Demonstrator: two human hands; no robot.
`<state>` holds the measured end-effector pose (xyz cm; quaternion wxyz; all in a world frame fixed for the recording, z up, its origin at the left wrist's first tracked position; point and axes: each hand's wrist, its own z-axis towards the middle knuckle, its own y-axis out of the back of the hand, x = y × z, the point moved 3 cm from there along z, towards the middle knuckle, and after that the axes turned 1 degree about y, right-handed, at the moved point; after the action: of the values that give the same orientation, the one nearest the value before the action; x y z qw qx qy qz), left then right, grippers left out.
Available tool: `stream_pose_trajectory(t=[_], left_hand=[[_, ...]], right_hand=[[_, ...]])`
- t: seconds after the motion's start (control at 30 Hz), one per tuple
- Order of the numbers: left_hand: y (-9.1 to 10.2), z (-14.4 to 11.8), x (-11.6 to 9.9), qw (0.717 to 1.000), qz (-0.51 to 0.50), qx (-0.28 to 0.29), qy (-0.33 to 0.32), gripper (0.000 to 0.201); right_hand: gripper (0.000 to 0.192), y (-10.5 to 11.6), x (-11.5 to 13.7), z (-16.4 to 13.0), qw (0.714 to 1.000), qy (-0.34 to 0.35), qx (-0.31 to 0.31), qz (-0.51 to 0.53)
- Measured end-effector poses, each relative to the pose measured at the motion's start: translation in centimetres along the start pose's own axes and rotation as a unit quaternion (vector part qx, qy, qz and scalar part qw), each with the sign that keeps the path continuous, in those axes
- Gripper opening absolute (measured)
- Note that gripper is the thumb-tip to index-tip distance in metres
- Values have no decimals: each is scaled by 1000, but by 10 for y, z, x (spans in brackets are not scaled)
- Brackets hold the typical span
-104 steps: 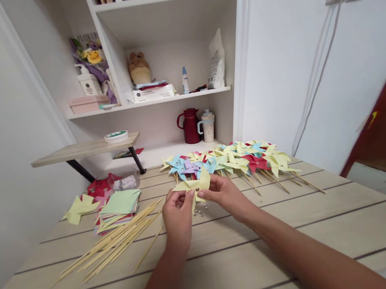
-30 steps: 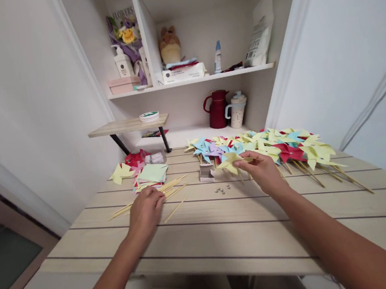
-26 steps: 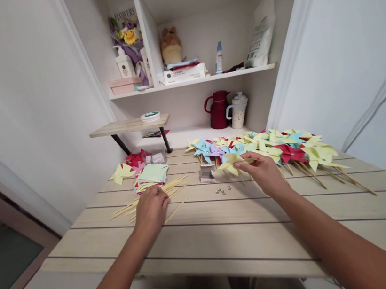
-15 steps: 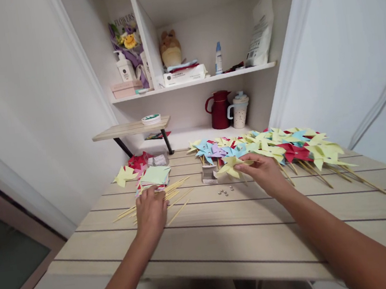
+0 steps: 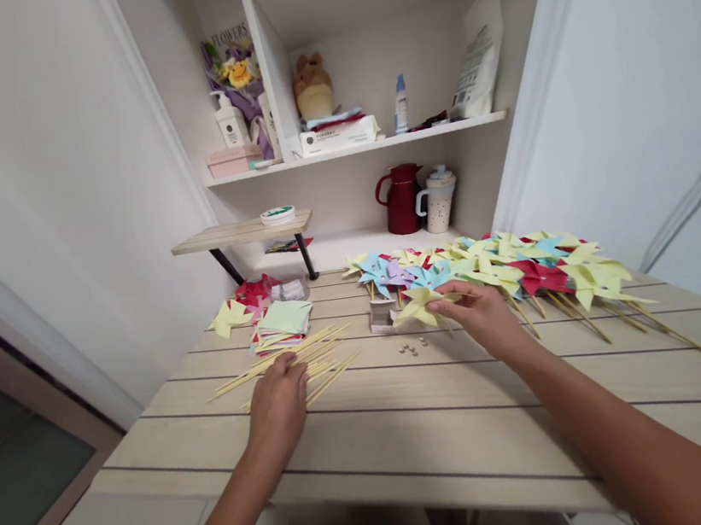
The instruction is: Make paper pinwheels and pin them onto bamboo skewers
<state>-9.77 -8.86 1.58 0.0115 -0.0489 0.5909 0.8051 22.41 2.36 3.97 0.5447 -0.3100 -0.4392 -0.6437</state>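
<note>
My right hand [image 5: 474,312] pinches a pale yellow paper pinwheel [image 5: 419,307] between thumb and fingers, above the table. My left hand [image 5: 281,396] is down on a loose pile of thin wooden sticks [image 5: 328,360], fingers curled and closed on some of them; the fingertips are partly hidden, and how many sticks they hold I cannot tell. Behind the sticks lies a stack of coloured paper squares [image 5: 286,316], light green on top. Several small silvery beads [image 5: 408,349] lie between my hands, in front of a small open box [image 5: 382,316].
Many finished pinwheels [image 5: 539,276] on sticks cover the table's back right. A yellow pinwheel shape [image 5: 229,318], red paper [image 5: 254,291] and a clear packet [image 5: 290,291] sit back left, near a small raised shelf [image 5: 227,235]. A red jug [image 5: 403,199] and a cup [image 5: 439,202] stand behind.
My left hand has drawn slightly toward me over the sticks, and the sticks have shifted, the loose ones at the right lying closer together. My right hand still holds the yellow pinwheel in about the same place.
</note>
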Motion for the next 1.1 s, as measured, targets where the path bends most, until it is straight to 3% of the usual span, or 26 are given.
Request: stream_pose_trajectory(t=[0.17,0.43,0.77,1.1], left_hand=[[1,19,10,999,-22,-38,31,26],[3,44,3,1000,16,8,18,26],[2,58,-25,995,71,51,-48,33],[-7,68,-12,995,84,59,-18,31]], right_hand=[[26,0,2,-1,1000,-1,11,-17],[25,1,8,-1,1000,3,15,-26],[25,-1,5,-1,999,16,18,-26],[23,-2,10,-2,999,25,35,-28]])
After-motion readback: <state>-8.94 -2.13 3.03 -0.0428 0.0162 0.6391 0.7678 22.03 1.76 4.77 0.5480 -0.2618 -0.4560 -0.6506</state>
